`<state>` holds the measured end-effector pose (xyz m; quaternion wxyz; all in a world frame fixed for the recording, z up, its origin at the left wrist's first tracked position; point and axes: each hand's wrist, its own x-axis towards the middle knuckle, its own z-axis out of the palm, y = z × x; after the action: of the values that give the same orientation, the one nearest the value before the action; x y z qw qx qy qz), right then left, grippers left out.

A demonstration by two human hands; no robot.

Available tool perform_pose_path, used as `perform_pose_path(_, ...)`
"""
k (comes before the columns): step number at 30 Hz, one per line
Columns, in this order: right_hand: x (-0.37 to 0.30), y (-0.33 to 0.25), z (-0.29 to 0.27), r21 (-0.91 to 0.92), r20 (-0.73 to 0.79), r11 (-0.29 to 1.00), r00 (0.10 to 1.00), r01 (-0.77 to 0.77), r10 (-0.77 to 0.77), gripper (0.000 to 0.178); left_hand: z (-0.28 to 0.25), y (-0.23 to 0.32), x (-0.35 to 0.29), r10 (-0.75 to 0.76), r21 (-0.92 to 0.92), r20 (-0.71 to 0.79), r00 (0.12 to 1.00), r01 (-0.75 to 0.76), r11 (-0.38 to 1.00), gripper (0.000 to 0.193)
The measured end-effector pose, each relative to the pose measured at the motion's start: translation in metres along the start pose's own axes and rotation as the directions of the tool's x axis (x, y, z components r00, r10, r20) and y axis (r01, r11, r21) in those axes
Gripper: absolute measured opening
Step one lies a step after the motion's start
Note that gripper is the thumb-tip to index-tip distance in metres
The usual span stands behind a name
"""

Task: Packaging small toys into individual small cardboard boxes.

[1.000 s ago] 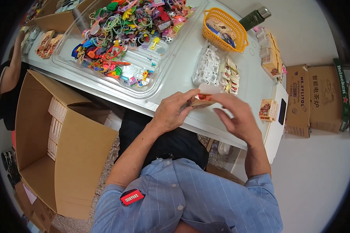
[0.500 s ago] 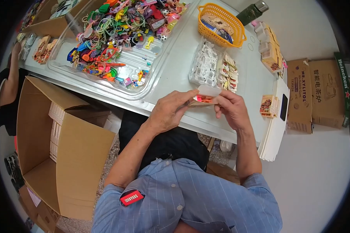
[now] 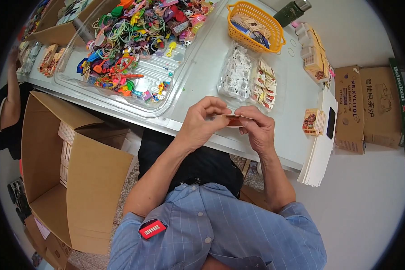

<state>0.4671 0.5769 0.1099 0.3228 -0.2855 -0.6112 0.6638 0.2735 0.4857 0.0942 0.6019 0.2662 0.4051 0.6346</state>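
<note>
Over the table's front edge, a small card box (image 3: 234,119) is held between my two hands. My left hand (image 3: 201,122) pinches its left end between thumb and fingers. On its right end the thumb and fingers of my right hand (image 3: 258,129) are closed. A reddish side of the box shows; what lies inside is hidden. Just beyond my hands, a clear tray holds white printed sachets (image 3: 235,74). Beside it on the right lie several flat picture packets (image 3: 264,85) in overlapping rows.
A clear plastic tray (image 3: 168,104) heaped with small colourful toys spans the table's left. Behind the sachets stand a yellow basket (image 3: 235,32) and a dark green flask (image 3: 292,12). Small boxes (image 3: 312,121) and a phone (image 3: 331,122) lie right. An open carton (image 3: 92,189) stands lower left.
The box's white upright flap is no longer seen, and its pink-red opening is now mostly covered. Both hands have shifted slightly; my right hand has moved closer to my left.
</note>
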Motion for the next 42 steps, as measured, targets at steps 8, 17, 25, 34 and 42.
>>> perform_pose_path(8,0.000,-0.004,-0.010,-0.032,0.145,0.988,0.979,0.148,-0.142,0.027,-0.013,0.001,0.001,0.391,0.351,0.197,0.899,-0.437,0.828,0.018)
perform_pose_path(17,-0.001,-0.004,-0.004,-0.175,0.092,0.970,0.983,0.170,-0.156,0.024,-0.021,0.013,0.008,0.597,0.603,0.404,0.693,-0.693,0.395,0.029)
perform_pose_path(25,-0.003,-0.003,0.000,-0.162,0.041,0.978,0.991,0.132,-0.127,0.023,-0.011,0.023,-0.002,0.268,0.508,0.217,0.939,-0.343,0.790,0.029)
perform_pose_path(34,-0.001,-0.003,-0.002,-0.176,0.039,0.976,0.991,0.130,-0.125,0.021,-0.010,0.023,0.000,0.360,0.548,0.285,0.888,-0.459,0.699,0.021)
perform_pose_path(42,0.002,0.001,-0.009,-0.323,0.180,0.887,0.941,0.331,-0.286,0.019,-0.019,0.018,0.001,0.450,0.578,0.381,0.807,-0.588,0.566,0.025)
